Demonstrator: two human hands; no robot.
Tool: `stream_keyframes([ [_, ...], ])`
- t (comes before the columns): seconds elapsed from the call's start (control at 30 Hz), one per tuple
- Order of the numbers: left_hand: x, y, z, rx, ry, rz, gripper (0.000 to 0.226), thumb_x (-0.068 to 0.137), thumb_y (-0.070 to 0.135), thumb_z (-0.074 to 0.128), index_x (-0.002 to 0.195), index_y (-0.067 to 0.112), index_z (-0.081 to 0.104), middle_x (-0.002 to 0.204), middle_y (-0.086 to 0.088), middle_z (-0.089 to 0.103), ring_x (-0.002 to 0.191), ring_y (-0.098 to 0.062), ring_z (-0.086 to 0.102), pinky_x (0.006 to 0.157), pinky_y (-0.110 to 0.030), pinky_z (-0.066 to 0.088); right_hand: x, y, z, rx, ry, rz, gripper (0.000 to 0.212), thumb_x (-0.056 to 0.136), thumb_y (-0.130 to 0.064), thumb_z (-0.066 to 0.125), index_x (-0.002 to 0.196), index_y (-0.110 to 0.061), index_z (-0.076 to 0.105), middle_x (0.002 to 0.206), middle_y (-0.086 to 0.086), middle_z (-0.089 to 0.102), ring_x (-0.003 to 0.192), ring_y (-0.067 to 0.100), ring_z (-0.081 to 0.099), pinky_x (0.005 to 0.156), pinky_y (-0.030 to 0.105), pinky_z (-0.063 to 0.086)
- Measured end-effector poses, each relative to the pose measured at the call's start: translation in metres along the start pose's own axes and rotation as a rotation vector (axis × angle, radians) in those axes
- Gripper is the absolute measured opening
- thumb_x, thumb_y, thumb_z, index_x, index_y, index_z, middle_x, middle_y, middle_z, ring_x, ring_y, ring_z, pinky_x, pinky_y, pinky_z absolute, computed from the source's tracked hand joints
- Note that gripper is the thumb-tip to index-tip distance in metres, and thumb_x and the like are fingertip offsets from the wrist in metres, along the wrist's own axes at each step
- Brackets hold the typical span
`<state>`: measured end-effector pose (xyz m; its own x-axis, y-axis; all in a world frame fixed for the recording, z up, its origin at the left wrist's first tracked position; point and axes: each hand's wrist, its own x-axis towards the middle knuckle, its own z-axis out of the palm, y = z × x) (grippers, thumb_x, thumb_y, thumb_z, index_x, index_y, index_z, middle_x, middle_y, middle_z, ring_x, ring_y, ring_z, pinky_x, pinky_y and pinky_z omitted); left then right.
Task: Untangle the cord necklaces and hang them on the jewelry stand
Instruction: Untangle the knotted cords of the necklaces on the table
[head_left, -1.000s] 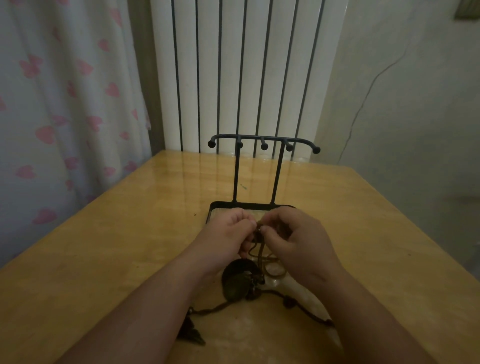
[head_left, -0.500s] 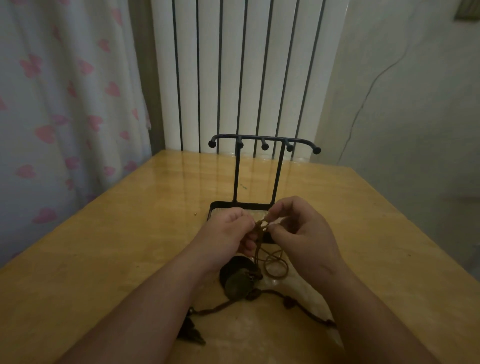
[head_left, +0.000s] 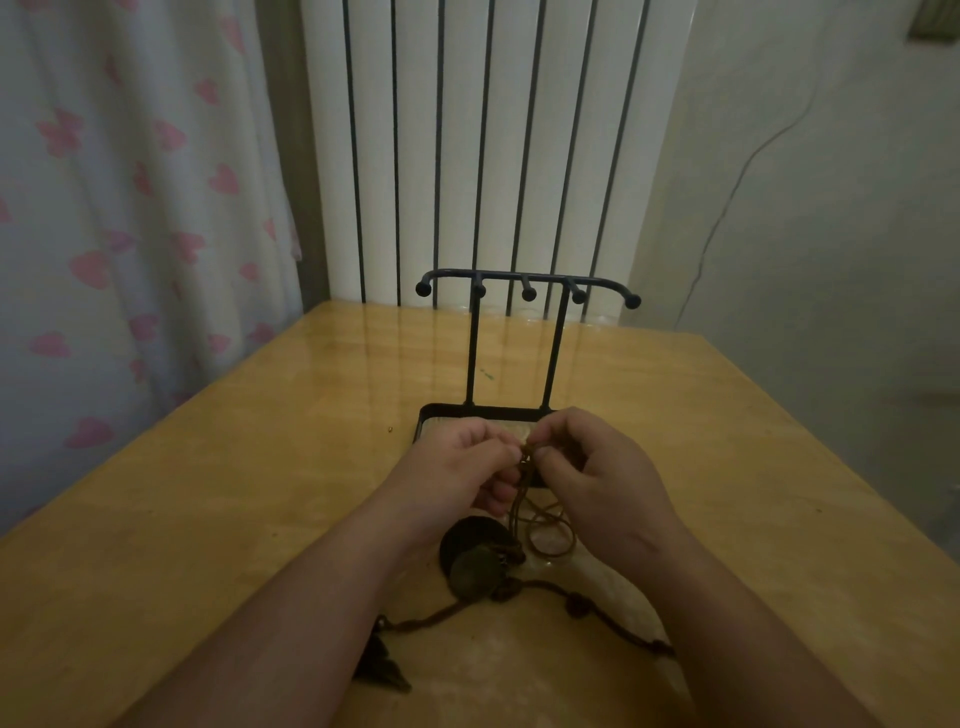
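Thin brown cord necklaces (head_left: 545, 525), looped & tangled w/ dark round pendants (head_left: 475, 569).

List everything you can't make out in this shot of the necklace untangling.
1. Head view: the pinched spot on the thin cord, covered by the fingertips of the left hand and right hand.
2. Head view: the tray front of the jewelry stand, behind both hands.
3. Head view: the far end of the beaded cord, under the right forearm.
4. Head view: the number of necklaces; the light is dim and cords overlap by the round pendant.
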<state>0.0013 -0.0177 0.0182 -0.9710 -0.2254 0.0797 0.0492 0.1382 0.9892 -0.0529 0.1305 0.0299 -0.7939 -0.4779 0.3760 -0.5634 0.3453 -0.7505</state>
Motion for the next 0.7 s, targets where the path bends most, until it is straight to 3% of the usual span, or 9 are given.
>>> stream_keyframes([
  [0.17,0.0006,-0.0022,-0.0004,0.092,0.004,0.044,0.011,0.094,0.02,0.061,0.098,0.022,0.071,0.082,0.002,0.072,0.076,-0.014,0.068,0.072,-0.029,0.057,-0.0006,-0.0029,-0.0006,0.094,-0.013,0.048,0.013,0.093,-0.018,0.056,0.088,-0.028,0.062,0.084,-0.002,0.067,0.079,0.016,0.064,0.074,0.042,0.058],
  [0.33,-0.0012,-0.0006,-0.0013,0.06,-0.025,0.034,0.013,0.096,0.018,0.058,0.093,0.019,0.071,0.075,0.004,0.068,0.072,-0.013,0.064,0.071,-0.029,0.054,-0.001,-0.0047,-0.0033,0.21,0.012,0.099,0.01,0.091,-0.013,0.058,0.09,-0.022,0.064,0.086,0.0,0.067,0.078,0.014,0.064,0.07,0.033,0.057],
  [0.43,-0.0002,0.0007,0.0016,0.053,-0.017,0.002,0.018,0.097,0.019,0.054,0.088,0.018,0.069,0.071,0.003,0.065,0.068,-0.013,0.061,0.066,-0.028,0.051,-0.0012,-0.006,-0.0028,0.441,-0.002,0.187,0.011,0.09,-0.005,0.056,0.091,-0.013,0.063,0.078,-0.002,0.066,0.064,0.008,0.056,0.056,0.022,0.045],
  [0.6,0.0005,0.0011,0.0023,0.047,-0.001,-0.044,0.022,0.095,0.019,0.049,0.078,0.017,0.062,0.067,0.003,0.059,0.065,-0.014,0.057,0.064,-0.031,0.047,0.0006,-0.0026,-0.0023,0.789,-0.105,0.3,0.02,0.086,0.005,0.047,0.09,-0.012,0.057,0.071,0.002,0.059,0.06,0.015,0.043,0.054,0.029,0.033],
  [0.7,-0.0005,0.0009,0.0014,0.063,0.002,-0.062,0.021,0.095,0.02,0.047,0.078,0.016,0.059,0.069,0.0,0.057,0.066,-0.016,0.054,0.065,-0.033,0.046,0.0019,-0.0027,-0.0042,1.003,-0.151,0.346,0.025,0.068,0.001,0.043,0.088,-0.011,0.052,0.066,0.003,0.045,0.055,0.014,0.033,0.051,0.028,0.028],
])
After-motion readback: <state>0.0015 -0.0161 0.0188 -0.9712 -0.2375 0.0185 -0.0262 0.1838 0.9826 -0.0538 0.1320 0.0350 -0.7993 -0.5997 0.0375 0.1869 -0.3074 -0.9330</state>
